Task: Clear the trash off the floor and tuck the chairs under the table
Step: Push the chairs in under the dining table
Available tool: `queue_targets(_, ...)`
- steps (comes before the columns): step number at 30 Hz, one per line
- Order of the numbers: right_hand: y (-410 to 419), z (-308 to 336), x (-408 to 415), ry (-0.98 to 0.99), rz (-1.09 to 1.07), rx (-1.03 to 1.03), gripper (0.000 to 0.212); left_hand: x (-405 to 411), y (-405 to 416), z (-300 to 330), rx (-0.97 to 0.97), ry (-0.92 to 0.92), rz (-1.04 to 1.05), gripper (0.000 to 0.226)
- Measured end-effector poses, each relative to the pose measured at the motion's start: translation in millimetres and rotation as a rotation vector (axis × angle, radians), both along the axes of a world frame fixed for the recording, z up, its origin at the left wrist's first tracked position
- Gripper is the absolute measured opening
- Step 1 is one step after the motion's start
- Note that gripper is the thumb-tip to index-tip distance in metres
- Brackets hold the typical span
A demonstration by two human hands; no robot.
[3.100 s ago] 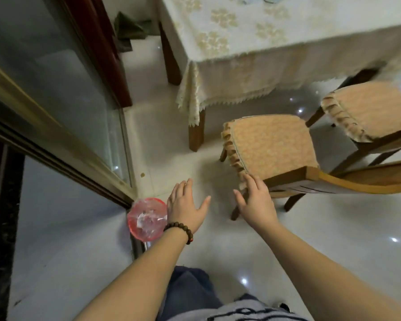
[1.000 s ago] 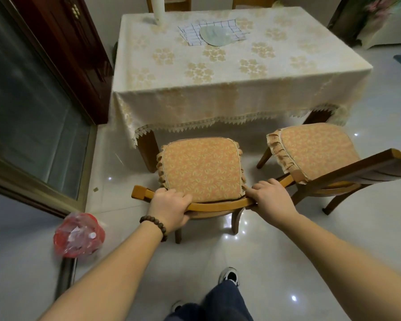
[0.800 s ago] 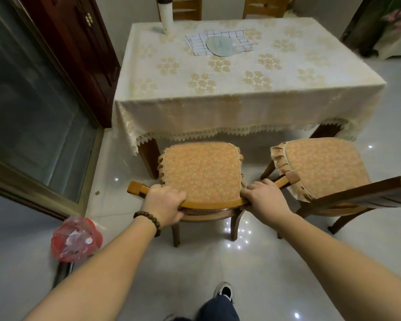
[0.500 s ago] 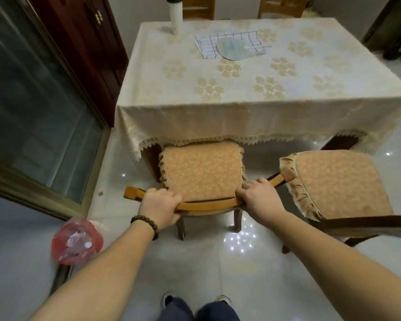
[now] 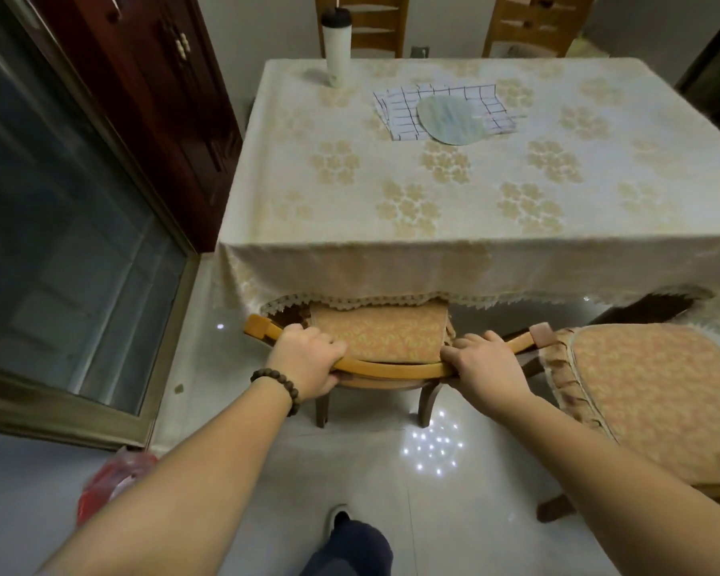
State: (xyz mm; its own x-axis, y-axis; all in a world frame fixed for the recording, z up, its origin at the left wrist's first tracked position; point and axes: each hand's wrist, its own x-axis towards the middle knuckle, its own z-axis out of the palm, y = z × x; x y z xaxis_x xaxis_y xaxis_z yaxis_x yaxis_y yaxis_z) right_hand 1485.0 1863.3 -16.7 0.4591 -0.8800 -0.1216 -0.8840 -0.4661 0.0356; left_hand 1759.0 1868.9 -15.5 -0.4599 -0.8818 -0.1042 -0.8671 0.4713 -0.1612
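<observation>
A wooden chair with an orange cushion stands partly under the table, its seat front hidden by the cream tablecloth's lace hem. My left hand and my right hand both grip its curved wooden backrest. A second chair with the same cushion stands out from the table at the right. A red plastic bag of trash lies on the floor at lower left, partly hidden by my left forearm.
A glass sliding door with a metal frame runs along the left, a dark red cabinet behind it. On the table are a white bottle, a checked cloth and a fan. Two more chairs stand at the far side.
The chair in my hands has slid forward, its seat now partly under the tablecloth. I have stepped closer to the table. Three seconds ago my hands were open near the red bag.
</observation>
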Motion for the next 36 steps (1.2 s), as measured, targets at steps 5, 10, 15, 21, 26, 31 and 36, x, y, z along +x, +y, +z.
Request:
queue_targets(5,-45,0,23,-0.011,-0.038,-0.008,0.006,22,-59,4,0.025,-0.047,-0.018,0.035)
queue_targets(10,-85,-2,34,0.057,-0.058,0.001,0.026,31,-108,5,0.036,-0.076,-0.034,0.033)
queue_targets(15,-120,-2,47,0.025,-0.044,0.011,0.026,41,-152,6,0.038,-0.112,-0.014,0.036)
queue_targets(21,-142,-2,50,-0.026,-0.009,-0.03,0.015,46,-179,5,0.068,-0.103,0.021,0.041)
queue_targets(26,-146,-6,38,-0.045,0.071,-0.033,0.024,33,-169,6,0.067,-0.078,0.096,0.036)
queue_targets(31,-159,-2,-5,-0.009,0.135,-0.019,0.021,-10,-155,8,0.086,-0.045,0.172,0.033)
queue_targets(36,-179,4,-45,0.027,0.174,-0.079,0.02,-57,-144,6,0.082,0.035,0.255,0.039)
